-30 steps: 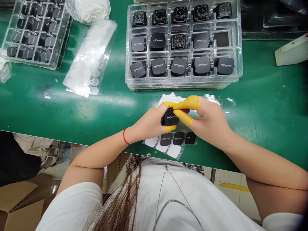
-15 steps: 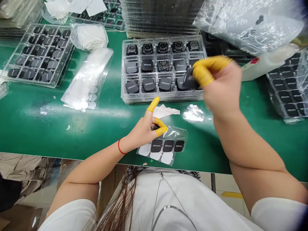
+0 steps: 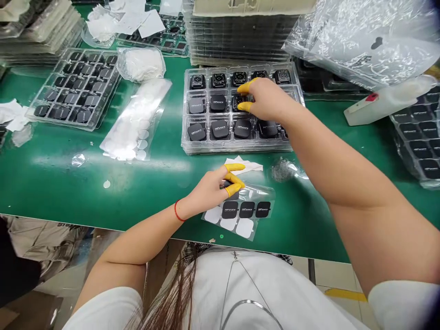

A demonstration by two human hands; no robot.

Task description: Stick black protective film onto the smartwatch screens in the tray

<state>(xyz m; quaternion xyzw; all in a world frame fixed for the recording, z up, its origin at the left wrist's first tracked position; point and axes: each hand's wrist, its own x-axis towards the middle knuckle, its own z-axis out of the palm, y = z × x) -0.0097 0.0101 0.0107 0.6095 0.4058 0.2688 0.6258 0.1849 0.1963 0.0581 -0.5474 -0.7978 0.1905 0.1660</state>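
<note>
A small black square device (image 3: 228, 184) sits pinched in our left hand (image 3: 208, 192), yellow finger cots (image 3: 233, 189) snug on it, just above a label sheet (image 3: 246, 210). Our right hand (image 3: 271, 98), fingers narrowed, reaches into a clear plastic tray (image 3: 240, 147), its grip unclear.

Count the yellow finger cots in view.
5: three finger cots on the left hand, two on the right hand. More may be hidden behind the hands.

1. The right hand (image 3: 270, 101) hides most of the black piece (image 3: 239, 101) under it.
2. The left hand (image 3: 209, 190) hides most of the black square piece (image 3: 228, 184) it holds.
3. Far past the right hand, the picture's edge cuts off a clear tray (image 3: 417, 146).
</note>
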